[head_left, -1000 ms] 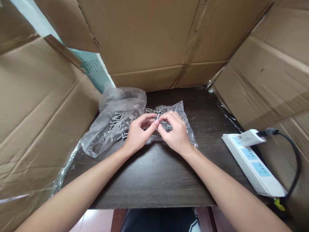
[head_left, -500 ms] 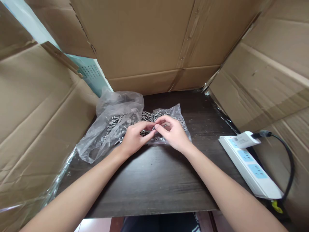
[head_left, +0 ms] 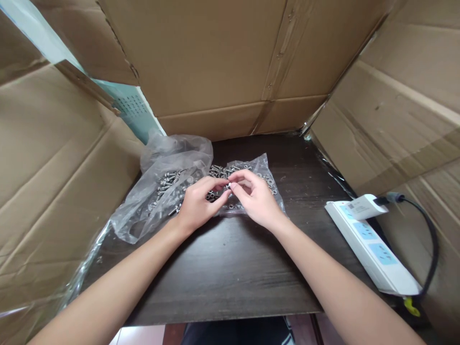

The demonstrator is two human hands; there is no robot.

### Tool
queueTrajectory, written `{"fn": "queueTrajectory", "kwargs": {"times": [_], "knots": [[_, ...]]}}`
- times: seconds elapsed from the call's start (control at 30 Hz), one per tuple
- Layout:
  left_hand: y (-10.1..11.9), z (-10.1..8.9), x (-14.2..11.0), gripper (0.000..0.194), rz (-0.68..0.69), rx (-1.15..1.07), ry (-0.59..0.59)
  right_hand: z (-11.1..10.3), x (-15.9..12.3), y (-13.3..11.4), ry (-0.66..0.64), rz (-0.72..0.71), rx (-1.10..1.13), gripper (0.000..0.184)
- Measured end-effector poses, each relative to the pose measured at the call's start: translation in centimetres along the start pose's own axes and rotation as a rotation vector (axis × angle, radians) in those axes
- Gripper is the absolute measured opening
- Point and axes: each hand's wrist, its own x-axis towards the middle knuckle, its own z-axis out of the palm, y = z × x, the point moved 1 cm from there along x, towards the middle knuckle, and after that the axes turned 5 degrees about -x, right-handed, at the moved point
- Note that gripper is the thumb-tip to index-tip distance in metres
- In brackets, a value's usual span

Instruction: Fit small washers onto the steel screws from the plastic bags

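Note:
My left hand (head_left: 201,201) is closed in a pinch, with thumb and fingertips on a small metal fastener (head_left: 227,186). From the other side, my right hand (head_left: 257,196) pinches the same spot, so the fingertips of both hands meet around it. Fingers cover most of this piece, and I cannot tell whether it is a bolt, a nut or both together. Beneath the hands lies a clear plastic bag (head_left: 264,165) bearing loose bolts (head_left: 217,170), nuts and washers (head_left: 269,182). Some of these are hidden behind my fingers.
To the left, a larger crumpled plastic bag (head_left: 125,220) has several bolts (head_left: 167,181) on or in it. A white power strip (head_left: 373,251) with a plugged-in adapter (head_left: 364,207) and black cable stands at right. Cardboard walls (head_left: 215,57) enclose the dark table (head_left: 223,273).
Both hands stay together over the bag with only a slight shift of the fingertips. More of the metal piece shows between them now. The whole view has moved a little.

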Motion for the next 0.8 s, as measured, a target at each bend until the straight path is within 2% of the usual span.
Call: {"fn": "queueTrajectory", "kwargs": {"times": [0.27,0.43,0.8], "knots": [[-0.1,0.28,-0.08,0.017,-0.089,-0.042,-0.016,0.01,-0.16,0.19,0.04,-0.102,-0.141,0.013],[-0.15,0.16,-0.09,0.016,-0.088,-0.067,-0.022,-0.07,-0.1,0.48,0.018,-0.142,-0.153,0.015],[-0.41,0.06,-0.06,0.016,-0.027,-0.037,-0.053,-0.67,0.24,0.88,-0.058,-0.067,-0.102,0.02]]}}
